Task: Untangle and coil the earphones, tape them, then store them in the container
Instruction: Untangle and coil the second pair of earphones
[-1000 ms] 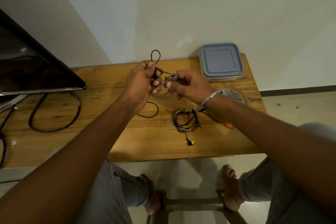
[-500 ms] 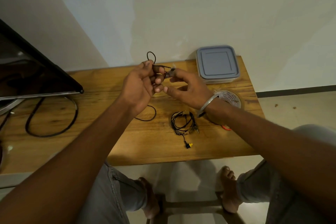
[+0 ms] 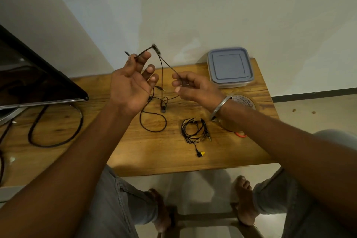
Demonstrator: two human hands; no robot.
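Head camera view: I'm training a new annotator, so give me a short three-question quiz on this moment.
1. True or false: the grey-lidded container has its lid on.
2. Which hand pinches the cable of the black earphones higher up? A) left hand B) right hand
3. Fill in: the second, coiled earphone set lying on the wooden table has a ____ tip on its loose earbud.

Key: 1 true. 2 A; the left hand is raised, the cable drapes from its fingertips down to the right hand and to the table. 3 yellow.
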